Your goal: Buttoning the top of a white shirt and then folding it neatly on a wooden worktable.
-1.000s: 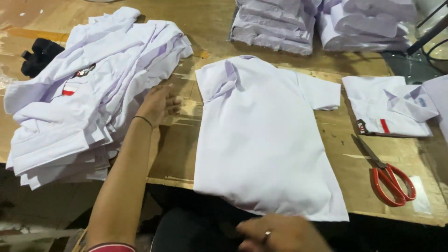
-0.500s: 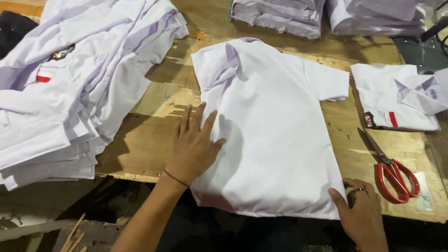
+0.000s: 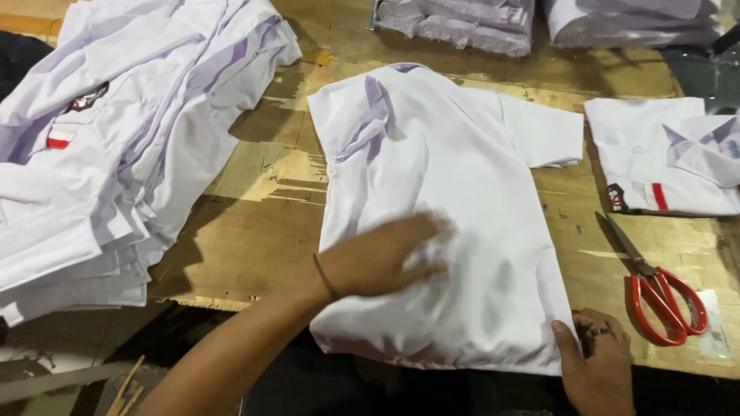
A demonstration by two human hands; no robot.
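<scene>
Flat and open, my left grip [image 3: 381,258] presses palm-down on the lower half of the white shirt [image 3: 439,200], fingers spread toward the right and blurred with motion; it holds nothing, only bears on the cloth. My right grip [image 3: 597,358] sits at the shirt's near right corner, thumb on the hem edge and fingers curled; I cannot tell whether it pinches the fabric or merely steadies it.

From the head view, the shirt lies face-down on the wooden bench [image 3: 254,231], collar at the far end from my hands, one short sleeve folded in under my left side and the other sticking out beyond my right grip. I judge this as smoothing partway through a fold: the body is being flattened, and the open sleeve would want turning in next, with the hem kept square.

Counting around the grips: one shirt under my hands; one loose heap of white shirts [image 3: 116,131] well off to the left of my left grip; one folded shirt [image 3: 671,158] beyond my right grip; two stacks of folded shirts [image 3: 462,19] at the far edge; one pair of red-handled scissors [image 3: 655,289] just right of my right grip.
</scene>
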